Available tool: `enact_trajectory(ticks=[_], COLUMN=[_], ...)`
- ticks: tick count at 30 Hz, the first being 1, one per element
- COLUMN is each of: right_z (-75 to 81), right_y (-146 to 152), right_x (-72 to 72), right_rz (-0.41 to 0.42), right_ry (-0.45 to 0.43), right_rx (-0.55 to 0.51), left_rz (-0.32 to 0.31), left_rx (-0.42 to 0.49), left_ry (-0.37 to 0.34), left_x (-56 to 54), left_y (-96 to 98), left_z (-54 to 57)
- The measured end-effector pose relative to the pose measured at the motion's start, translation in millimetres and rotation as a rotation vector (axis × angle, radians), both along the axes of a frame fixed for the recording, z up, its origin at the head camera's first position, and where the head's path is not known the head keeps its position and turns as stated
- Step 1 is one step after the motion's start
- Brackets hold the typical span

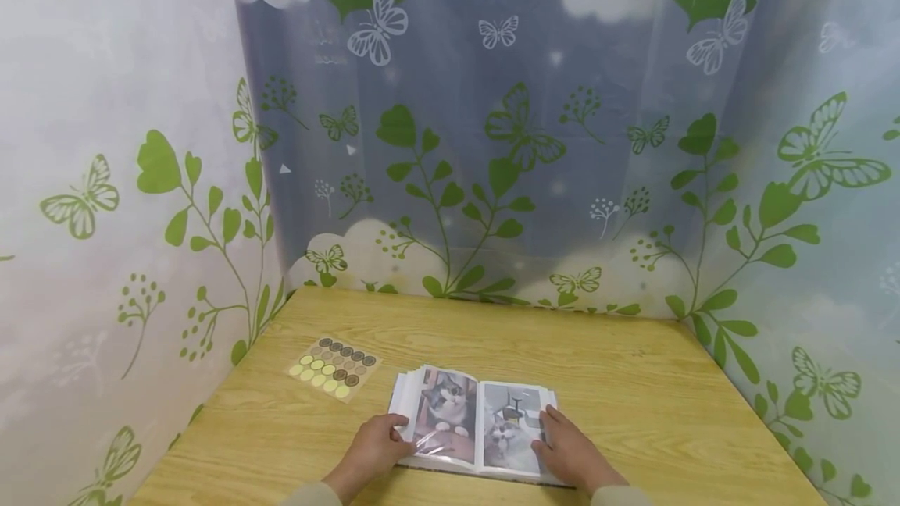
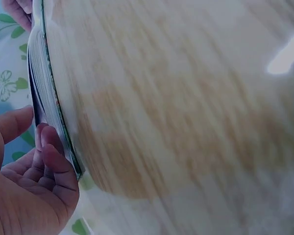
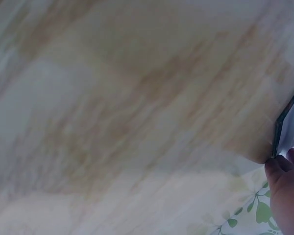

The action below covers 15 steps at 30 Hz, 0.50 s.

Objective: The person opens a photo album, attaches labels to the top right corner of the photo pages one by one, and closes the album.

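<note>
A photo album (image 1: 480, 432) lies spread on the wooden table, with a cat picture in a clear sleeve on each page. The left-page photo (image 1: 448, 404) shows a grey-and-white cat; the right-page photo (image 1: 508, 443) shows a pale, fluffy one. My left hand (image 1: 376, 445) holds the left edge, thumb over the pages. In the left wrist view, the fingers of that hand (image 2: 36, 181) curl at the side of the page stack (image 2: 44, 73). My right hand (image 1: 571, 447) grips the right edge, its thumb on the page. The right wrist view catches the album's dark cover edge (image 3: 279, 125) beside the fingers.
Left of the album, a sheet of round stickers (image 1: 333, 368) in yellow, tan and dark brown lies on the table (image 1: 598, 350). Hanging cloth (image 1: 450, 139) printed with leaves and butterflies encloses the table at the back and both sides.
</note>
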State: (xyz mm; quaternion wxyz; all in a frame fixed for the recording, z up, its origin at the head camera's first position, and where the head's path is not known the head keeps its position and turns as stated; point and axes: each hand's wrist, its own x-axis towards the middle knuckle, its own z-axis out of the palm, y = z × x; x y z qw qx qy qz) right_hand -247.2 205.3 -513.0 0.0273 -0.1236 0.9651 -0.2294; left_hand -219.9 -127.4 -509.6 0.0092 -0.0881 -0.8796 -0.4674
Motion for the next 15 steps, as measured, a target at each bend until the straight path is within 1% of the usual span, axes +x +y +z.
enact_trajectory(ticks=[2,5,7,9,12,15], right_z=[0.2,0.3,0.0,-0.3,-1.0,-1.7], right_y=[0.7,1.6,1.8,1.8,1.3,0.9], right_x=[0.2,0.4,0.3,0.2,0.3,0.9], right_rz=[-0.001,0.0,-0.001,-0.001,0.0,0.001], right_ry=[0.002,0.012,0.009,0.003,-0.003,0.001], right_rx=[0.003,0.004,0.005,0.006,0.0,-0.007], left_rz=[0.01,0.023,0.027,0.025,0.013,-0.003], left_rx=[-0.036,-0.115,-0.166,-0.196,-0.2,-0.159], left_ry=[0.004,0.021,0.031,0.04,0.043,0.025], left_x=[-0.2,0.4,1.4,2.8,4.2,4.0], left_y=[-0.1,-0.4,-0.9,-1.9,-4.3,-7.3], left_z=[0.7,2.3,3.2,3.6,4.1,4.2])
